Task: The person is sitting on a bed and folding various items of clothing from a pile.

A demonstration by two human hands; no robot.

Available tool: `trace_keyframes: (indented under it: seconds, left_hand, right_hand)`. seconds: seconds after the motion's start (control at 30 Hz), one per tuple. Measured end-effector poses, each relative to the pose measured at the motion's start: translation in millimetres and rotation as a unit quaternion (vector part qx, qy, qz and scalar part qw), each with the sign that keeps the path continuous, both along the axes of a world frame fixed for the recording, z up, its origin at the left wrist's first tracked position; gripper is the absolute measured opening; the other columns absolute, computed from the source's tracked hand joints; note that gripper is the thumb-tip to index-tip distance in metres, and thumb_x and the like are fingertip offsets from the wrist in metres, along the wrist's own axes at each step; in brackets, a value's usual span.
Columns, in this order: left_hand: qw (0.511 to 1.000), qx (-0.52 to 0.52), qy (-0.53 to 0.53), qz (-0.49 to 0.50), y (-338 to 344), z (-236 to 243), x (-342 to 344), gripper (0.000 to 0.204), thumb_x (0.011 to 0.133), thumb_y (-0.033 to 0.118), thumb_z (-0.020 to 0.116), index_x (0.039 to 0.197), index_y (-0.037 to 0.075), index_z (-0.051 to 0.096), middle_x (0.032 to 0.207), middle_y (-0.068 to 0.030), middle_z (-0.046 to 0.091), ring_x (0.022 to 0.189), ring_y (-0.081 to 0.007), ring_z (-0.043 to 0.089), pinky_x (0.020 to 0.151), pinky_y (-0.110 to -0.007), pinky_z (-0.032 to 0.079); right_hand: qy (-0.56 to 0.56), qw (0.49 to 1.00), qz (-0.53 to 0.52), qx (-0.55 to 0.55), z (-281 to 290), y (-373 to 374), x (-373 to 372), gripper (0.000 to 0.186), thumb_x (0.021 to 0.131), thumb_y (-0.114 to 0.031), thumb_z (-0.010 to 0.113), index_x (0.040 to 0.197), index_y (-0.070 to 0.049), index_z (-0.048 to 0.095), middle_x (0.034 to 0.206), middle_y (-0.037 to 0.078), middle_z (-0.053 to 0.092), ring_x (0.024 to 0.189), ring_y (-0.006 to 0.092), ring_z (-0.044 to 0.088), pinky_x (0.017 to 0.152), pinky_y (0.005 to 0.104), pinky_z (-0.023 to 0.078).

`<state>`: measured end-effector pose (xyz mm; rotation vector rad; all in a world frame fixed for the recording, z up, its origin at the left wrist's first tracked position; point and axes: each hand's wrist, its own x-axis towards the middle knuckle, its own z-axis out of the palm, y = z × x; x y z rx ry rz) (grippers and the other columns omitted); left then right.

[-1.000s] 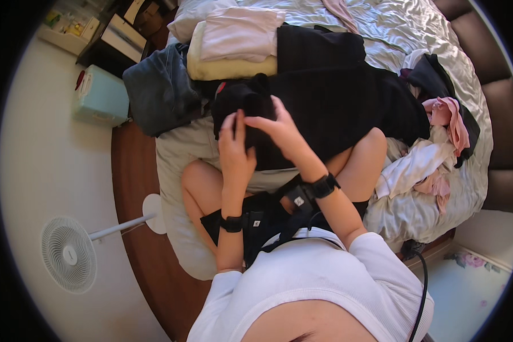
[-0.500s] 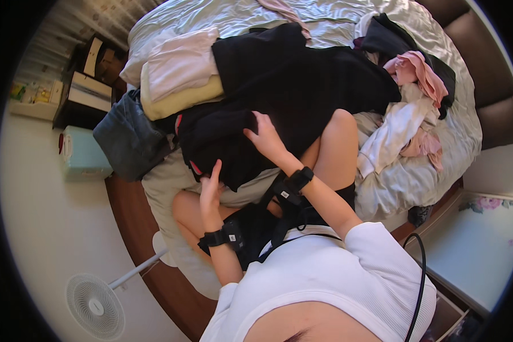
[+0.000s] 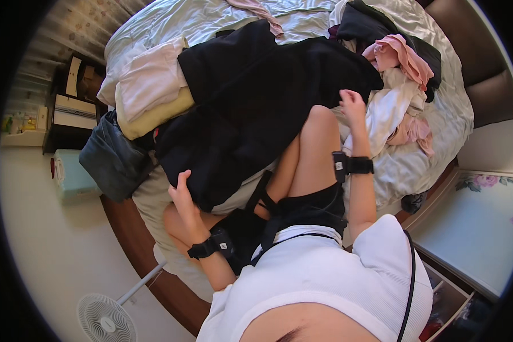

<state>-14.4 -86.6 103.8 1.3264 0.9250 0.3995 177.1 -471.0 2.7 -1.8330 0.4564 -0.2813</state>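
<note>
A large black garment [image 3: 239,114] lies spread over the bed and across my lap, its kind not clear from its shape. My left hand [image 3: 184,199] is at its near left edge, thumb up along the cloth and the other fingers partly hidden at the edge, closed on it. Off the garment's right side, above the bedding by my raised knee, my right hand [image 3: 354,107] is curled, with nothing visible in it. A bit of red trim [image 3: 156,132] shows at the garment's left edge.
Folded pale pink cloth [image 3: 154,80] rests on folded yellow cloth [image 3: 148,117] at left, beside dark jeans [image 3: 117,157]. Loose white [image 3: 390,114] and pink clothes [image 3: 402,57] lie at right. A fan [image 3: 107,320] stands lower left; a flowered white surface [image 3: 467,228] is at right.
My right hand has left the middle of the black garment and swung right, past its edge. The near left part of the garment now lies flatter, and less red trim shows.
</note>
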Motion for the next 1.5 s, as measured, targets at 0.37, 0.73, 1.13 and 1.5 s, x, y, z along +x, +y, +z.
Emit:
trace_keyframes:
  seconds: [0.37,0.73,1.13,1.5]
  left_hand:
    - [0.999,0.021,0.039,-0.009,-12.9,33.9,17.9,0.049,0.064,0.016,0.067,0.104,-0.007,0.052,0.101,-0.0147,0.055,0.087,-0.0215,0.055,0.074,-0.028,0.045]
    - [0.975,-0.206,-0.088,0.014,20.9,9.4,10.9,0.042,0.066,0.022,0.064,0.097,-0.005,0.056,0.089,-0.0142,0.060,0.075,-0.0243,0.061,0.069,-0.030,0.051]
    - [0.978,-0.191,-0.054,0.068,32.3,-39.3,-21.0,0.046,0.067,-0.001,0.059,0.112,0.000,0.048,0.104,-0.0120,0.054,0.085,-0.0252,0.058,0.076,-0.032,0.050]
    - [0.981,-0.169,-0.093,-0.004,37.4,-44.7,-19.3,0.047,0.071,-0.008,0.058,0.115,0.003,0.046,0.103,-0.0143,0.056,0.086,-0.0257,0.059,0.077,-0.034,0.051]
  right_hand:
    - [0.240,0.799,0.006,0.552,-68.3,-60.3,47.1,0.064,0.076,-0.033,0.065,0.122,-0.001,0.035,0.125,0.018,0.039,0.115,0.0314,0.037,0.100,0.0444,0.028]
    - [-0.073,0.955,-0.057,0.281,41.9,-87.8,55.1,0.033,0.069,-0.012,0.068,0.098,-0.007,0.053,0.086,0.006,0.060,0.073,0.0166,0.060,0.055,0.0284,0.051]
    - [0.090,0.929,-0.147,0.329,-32.4,-122.0,-19.8,0.022,0.072,-0.013,0.066,0.089,-0.010,0.053,0.075,0.004,0.055,0.058,0.0176,0.052,0.050,0.0265,0.048]
    - [0.116,0.708,-0.060,0.694,-90.0,-240.9,49.9,0.016,0.078,-0.020,0.061,0.083,-0.005,0.057,0.072,0.008,0.060,0.072,0.0201,0.060,0.063,0.0353,0.053]
